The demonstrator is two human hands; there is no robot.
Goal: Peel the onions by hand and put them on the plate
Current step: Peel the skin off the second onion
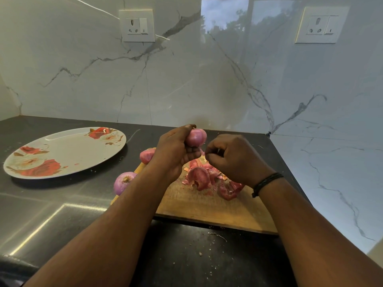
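Observation:
My left hand (174,151) grips a pink, mostly peeled onion (196,137) above the wooden cutting board (207,208). Just right of it, my right hand (230,157) pinches a thin strip of skin (202,151) hanging from the onion's underside. Two more onions lie at the board's left edge: one (146,155) partly hidden behind my left wrist, one (122,182) nearer me with its root end up. A pile of red peels (209,179) lies on the board under my right hand. The white plate with red flowers (66,152) sits to the left with no onions on it.
The dark countertop (62,208) runs to a marble wall behind and to the right. Small peel scraps (217,237) dot the counter in front of the board. Two wall sockets (137,25) (321,24) are mounted high on the backsplash.

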